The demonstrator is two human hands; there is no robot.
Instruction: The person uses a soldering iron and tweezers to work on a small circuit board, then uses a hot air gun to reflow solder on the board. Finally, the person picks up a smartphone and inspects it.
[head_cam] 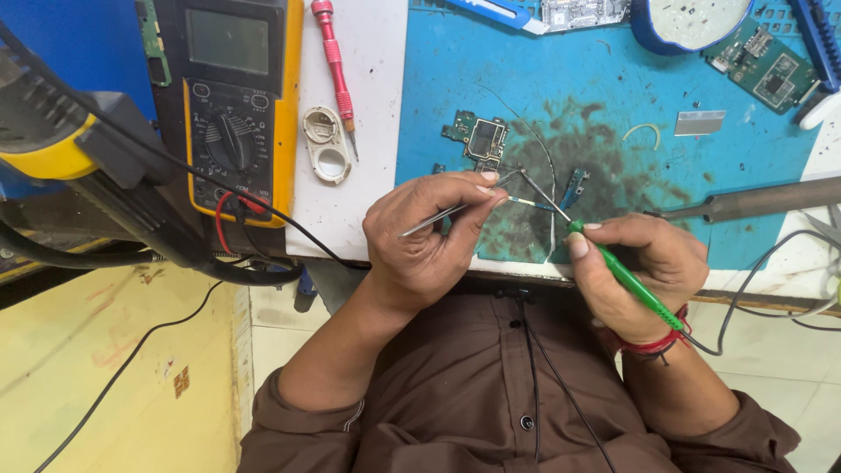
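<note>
At the far left, well away from the blue work mat (613, 96), a yellow and black hot-air tool (61, 149) leans in over the edge of the surface (372, 105). Nearer the mat stands a yellow-cased multimeter (232, 105) with a dark dial, red and black leads running from its foot. Just left of the mat lie a red precision screwdriver (335, 66) and a white plastic frame piece (328, 144). On the mat's upper left part sits a small green circuit board (480, 138). Over the mat's stained near edge the left hand (425, 236) is closed around metal tweezers (455, 208), pinched between thumb and forefinger, whose tips hold a thin bluish strip (530, 203). Just right of that, the right hand (644, 271) grips a green-handled probe (626, 278) like a pen; its metal tip (541, 191) slants up to the left and meets the strip above the mat's dark patch. A red thread band (653, 344) circles that wrist. On the mat's right side lie a small silver plate (699, 123) and a second green circuit board (771, 66), and a soldering iron barrel (753, 200) reaches in from the right edge across the mat's lower corner
</note>
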